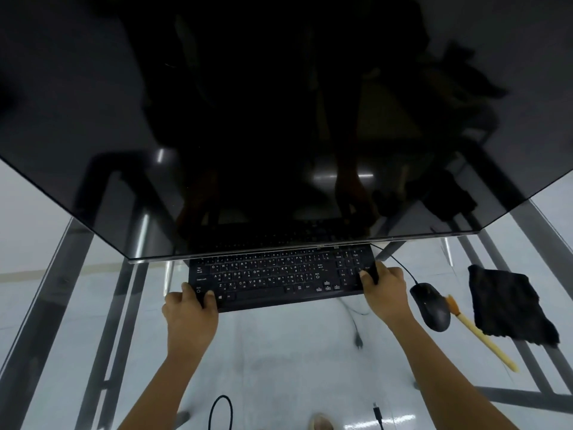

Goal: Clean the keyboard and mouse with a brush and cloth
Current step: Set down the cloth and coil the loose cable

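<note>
A black keyboard (279, 279) lies on the glass desk just below a large dark monitor. My left hand (190, 311) grips its near left corner and my right hand (384, 290) grips its right end. To the right sits a black wired mouse (431, 307). Beside the mouse lies a brush (479, 333) with a pale wooden handle and orange bristles pointing away from me. A dark fuzzy cloth (508, 305) rests flat at the far right, touching the brush handle.
The dark monitor (279, 119) fills the upper view and overhangs the keyboard's back edge. The glass desk (279, 352) shows metal frame bars, loose cables and the pale floor beneath. The mouse cable runs from the mouse up behind the keyboard.
</note>
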`<state>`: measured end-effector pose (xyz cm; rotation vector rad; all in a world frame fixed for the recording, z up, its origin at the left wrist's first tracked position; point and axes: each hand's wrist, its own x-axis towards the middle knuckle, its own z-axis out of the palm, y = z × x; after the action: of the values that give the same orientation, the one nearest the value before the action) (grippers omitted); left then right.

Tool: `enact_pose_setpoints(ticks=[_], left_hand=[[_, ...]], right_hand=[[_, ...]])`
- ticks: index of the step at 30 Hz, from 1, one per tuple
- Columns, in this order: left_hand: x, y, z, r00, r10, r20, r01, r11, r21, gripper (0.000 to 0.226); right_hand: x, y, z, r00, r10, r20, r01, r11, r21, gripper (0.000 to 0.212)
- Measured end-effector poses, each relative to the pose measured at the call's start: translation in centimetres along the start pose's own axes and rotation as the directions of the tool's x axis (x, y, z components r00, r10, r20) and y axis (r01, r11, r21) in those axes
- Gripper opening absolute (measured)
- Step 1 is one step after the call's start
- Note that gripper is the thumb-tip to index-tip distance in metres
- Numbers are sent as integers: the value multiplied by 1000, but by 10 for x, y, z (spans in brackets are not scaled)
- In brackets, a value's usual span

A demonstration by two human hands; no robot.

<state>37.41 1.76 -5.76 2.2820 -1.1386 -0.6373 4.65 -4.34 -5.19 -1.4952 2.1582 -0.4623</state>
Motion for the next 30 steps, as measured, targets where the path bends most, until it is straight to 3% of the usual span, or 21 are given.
enact_pose_setpoints(ticks=[10, 14, 17, 22, 27, 30], left_hand=[[10, -4, 4, 999, 38, -21, -37, 996, 78, 23], [-4, 6, 5, 998, 57, -24, -52, 982, 183, 48], [-32, 23, 20, 978, 205, 39, -208, 955, 212, 66], [-62, 53, 44, 913, 364, 183, -396, 899, 189, 74], [-54, 53, 58, 858, 461, 226, -512, 807, 296, 75], [-50, 50, 63, 844, 479, 240, -535, 770, 348, 77]], right_hand=[[7, -4, 3, 1000, -19, 22, 19, 1000, 9, 23], [0, -4, -8, 997, -37, 71, 38, 999, -17, 34], [-12, 10, -29, 997, -72, -11, 72, 995, -67, 51], [-28, 65, -65, 971, -114, -209, 76, 981, -180, 50], [-32, 103, -66, 977, -189, -95, 156, 948, -277, 55], [-28, 107, -61, 968, -228, -101, 189, 936, -296, 56]])
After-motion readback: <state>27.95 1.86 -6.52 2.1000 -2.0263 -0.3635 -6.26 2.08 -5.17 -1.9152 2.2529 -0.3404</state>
